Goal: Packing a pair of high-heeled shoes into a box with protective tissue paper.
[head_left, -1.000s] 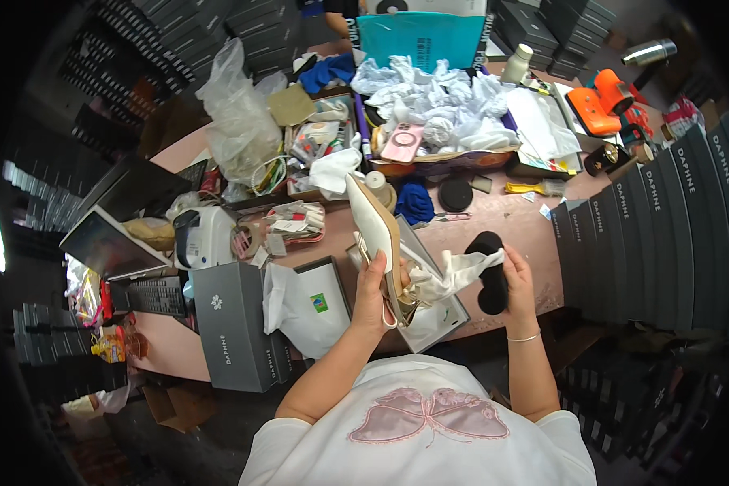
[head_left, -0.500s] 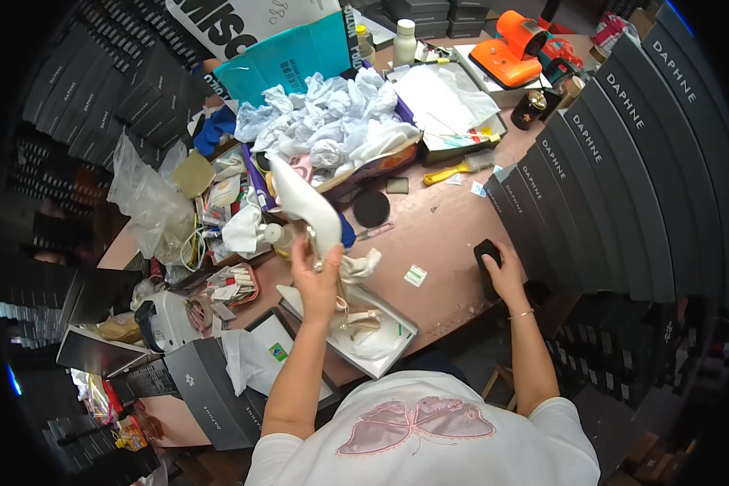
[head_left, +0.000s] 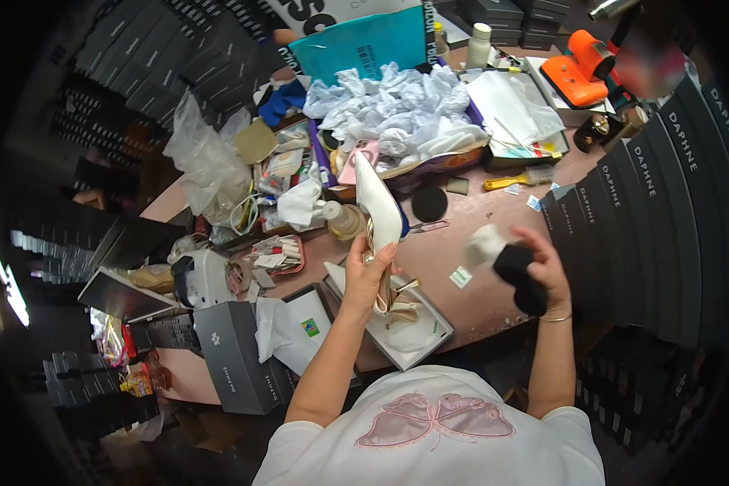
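My left hand grips a white pointed-toe shoe with gold straps, its toe pointing up and away. Below that hand lies an open grey shoebox, holding white paper and what looks like a second gold-strapped shoe. My right hand, lifted over the right side of the table, is closed on a soft-looking black pad. Just left of the pad is a blurred white wad; whether my fingers hold it too, I cannot tell.
A bin of crumpled white paper stands at the far side. Dark shoeboxes rise in stacks along the right. A round black disc, a yellow-handled brush and a clear bottle lie between. An orange device sits far right.
My right hand has lifted from the table's right edge with the black pad. A white wad formerly beside my left hand now appears near the right one. The view has shifted, and the shoe stands more upright.
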Tool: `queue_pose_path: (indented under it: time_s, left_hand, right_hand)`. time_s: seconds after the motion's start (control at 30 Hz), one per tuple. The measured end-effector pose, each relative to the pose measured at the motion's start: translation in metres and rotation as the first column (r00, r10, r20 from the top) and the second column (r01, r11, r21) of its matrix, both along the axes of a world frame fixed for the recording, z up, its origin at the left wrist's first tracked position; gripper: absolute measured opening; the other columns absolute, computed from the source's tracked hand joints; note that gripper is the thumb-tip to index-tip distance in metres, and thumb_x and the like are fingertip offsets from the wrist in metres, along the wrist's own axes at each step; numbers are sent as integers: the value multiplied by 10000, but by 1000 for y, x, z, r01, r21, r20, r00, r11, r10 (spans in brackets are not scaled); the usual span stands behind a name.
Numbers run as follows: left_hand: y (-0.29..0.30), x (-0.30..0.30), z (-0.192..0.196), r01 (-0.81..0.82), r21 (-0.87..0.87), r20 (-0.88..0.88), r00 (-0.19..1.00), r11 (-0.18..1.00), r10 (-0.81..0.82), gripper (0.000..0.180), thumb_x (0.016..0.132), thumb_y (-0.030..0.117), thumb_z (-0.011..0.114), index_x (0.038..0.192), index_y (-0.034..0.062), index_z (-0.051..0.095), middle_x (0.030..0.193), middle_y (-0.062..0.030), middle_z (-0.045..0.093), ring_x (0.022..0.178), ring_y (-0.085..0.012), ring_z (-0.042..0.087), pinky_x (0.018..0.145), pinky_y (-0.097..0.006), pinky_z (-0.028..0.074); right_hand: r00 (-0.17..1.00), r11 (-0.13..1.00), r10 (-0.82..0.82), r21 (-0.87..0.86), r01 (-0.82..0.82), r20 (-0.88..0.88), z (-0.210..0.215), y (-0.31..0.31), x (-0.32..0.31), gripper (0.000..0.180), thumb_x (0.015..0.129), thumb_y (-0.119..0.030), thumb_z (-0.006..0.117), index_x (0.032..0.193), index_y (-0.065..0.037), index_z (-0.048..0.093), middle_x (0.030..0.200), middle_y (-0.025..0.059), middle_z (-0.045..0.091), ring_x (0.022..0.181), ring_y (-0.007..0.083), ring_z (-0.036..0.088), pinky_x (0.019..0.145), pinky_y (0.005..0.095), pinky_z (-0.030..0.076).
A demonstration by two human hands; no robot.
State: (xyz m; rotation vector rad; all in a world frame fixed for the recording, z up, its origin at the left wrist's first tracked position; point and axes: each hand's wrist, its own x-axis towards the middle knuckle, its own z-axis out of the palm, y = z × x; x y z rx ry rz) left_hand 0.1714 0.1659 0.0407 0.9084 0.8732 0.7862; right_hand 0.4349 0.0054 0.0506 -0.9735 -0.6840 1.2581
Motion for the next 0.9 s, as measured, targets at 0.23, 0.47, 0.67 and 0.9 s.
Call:
queue_pose_path:
  time_s: [0.23, 0.47, 0.67, 0.9]
  left_hand:
    - [-2, -41, 3, -59, -412, 206, 966, 909, 156, 511, 841, 469, 662, 943, -12, 523, 645, -68, 545, 566, -157, 589, 502, -263, 522]
    - [-34, -75, 32, -240, -118, 105, 962, 964, 252, 424, 890, 444, 608, 949, 37, 504, 675, -33, 534, 557, -122, 557, 480, -240, 478]
    - [-47, -102, 34, -363, -169, 168, 905, 916, 390, 395, 893, 405, 621, 968, 40, 491, 793, -53, 509, 578, -101, 511, 477, -231, 442]
    - [-38, -128, 59, -345, -176, 312, 869, 922, 385, 422, 905, 426, 595, 964, 17, 506, 818, -68, 522, 598, -103, 523, 481, -221, 445]
  right_hand:
    - [364, 959, -82, -25, 281, 928, -118, 43, -7, 800, 746, -145, 730, 1433, -122, 321, 1271, 268, 462, 1067, 372, 568, 883, 415, 470]
    - [488, 927, -227, 341, -158, 843, 59, 40, -189, 286, 796, -70, 666, 1075, -34, 616, 964, 114, 591, 765, 231, 599, 650, 315, 491]
    - [445, 910, -190, 327, -254, 875, 44, 25, -260, 244, 708, -7, 675, 947, -21, 634, 873, 91, 592, 724, 239, 612, 613, 321, 510]
    - [578, 912, -207, 370, -178, 789, 53, 7, -257, 307, 739, 15, 697, 1041, -11, 645, 900, 118, 596, 751, 264, 618, 635, 330, 514]
